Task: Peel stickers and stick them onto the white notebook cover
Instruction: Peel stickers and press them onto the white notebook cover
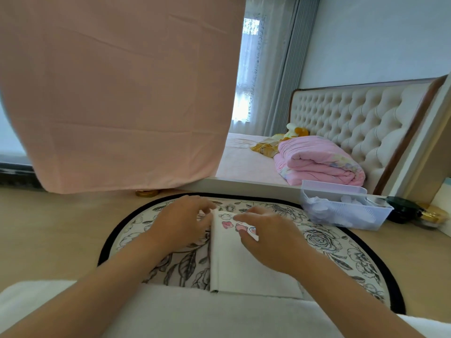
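A white notebook (234, 267) lies closed on a round floral mat (341, 247), its spine towards the left. Several pink and red stickers (228, 225) show on the far part of its cover. My left hand (183, 223) rests at the notebook's far left corner, fingers bent against the edge. My right hand (266, 232) lies flat on the cover's right side, fingertips pressing near the stickers. Whether either hand pinches a sticker is hidden by the fingers.
A clear plastic box (341, 208) with white items stands at the mat's right. Dark and gold jars (415, 213) sit beyond it. A pink cloth (122, 93) hangs at the left. A bed with a folded pink quilt (317, 162) lies behind.
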`<action>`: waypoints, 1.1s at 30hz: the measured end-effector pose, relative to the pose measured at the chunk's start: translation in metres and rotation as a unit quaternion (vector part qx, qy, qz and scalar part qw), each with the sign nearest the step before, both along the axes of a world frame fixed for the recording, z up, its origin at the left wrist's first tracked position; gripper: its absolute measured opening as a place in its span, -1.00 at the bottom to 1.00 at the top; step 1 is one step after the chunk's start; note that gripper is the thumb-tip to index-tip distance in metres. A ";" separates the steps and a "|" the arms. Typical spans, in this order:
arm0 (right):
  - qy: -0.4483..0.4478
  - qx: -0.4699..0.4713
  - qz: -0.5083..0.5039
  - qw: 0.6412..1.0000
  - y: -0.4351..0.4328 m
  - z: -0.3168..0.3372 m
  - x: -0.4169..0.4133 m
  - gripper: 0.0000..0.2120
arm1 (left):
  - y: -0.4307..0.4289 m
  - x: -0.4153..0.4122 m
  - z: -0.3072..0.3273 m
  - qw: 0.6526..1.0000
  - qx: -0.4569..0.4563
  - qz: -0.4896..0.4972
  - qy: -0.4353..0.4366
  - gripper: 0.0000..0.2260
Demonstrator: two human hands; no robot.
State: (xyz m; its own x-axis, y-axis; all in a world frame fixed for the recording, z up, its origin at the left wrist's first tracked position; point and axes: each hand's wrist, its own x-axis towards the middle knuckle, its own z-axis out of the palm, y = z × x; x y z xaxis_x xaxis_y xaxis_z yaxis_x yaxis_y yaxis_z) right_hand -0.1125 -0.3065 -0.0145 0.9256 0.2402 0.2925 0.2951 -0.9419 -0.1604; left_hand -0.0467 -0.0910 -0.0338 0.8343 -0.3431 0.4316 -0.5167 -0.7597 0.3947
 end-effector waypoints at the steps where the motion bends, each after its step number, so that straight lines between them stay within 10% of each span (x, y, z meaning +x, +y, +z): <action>1: 0.008 0.014 0.014 1.000 0.010 0.001 0.003 -0.67 | 0.012 0.000 -0.001 1.000 0.011 0.012 0.003 -0.77; 15: 0.053 -0.079 0.049 0.994 0.091 -0.012 0.051 -0.67 | 0.068 0.001 -0.025 0.997 0.068 0.023 0.040 -0.63; 22: 0.082 0.080 0.018 0.993 0.085 -0.016 0.052 -0.83 | 0.066 0.004 -0.027 0.996 0.047 0.013 0.075 -0.37; 33: 0.172 0.397 0.008 0.901 0.072 -0.006 0.051 -0.83 | 0.060 -0.001 -0.025 0.996 0.004 -0.005 0.088 -0.74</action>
State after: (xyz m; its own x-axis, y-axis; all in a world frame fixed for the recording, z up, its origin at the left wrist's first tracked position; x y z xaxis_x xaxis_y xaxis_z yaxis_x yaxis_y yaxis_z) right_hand -0.0618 -0.2341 -0.0209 0.9927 0.0957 0.0739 0.1114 -0.4858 -0.8669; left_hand -0.0478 -0.0315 -0.0591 0.8930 -0.3554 0.2762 -0.4482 -0.7584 0.4732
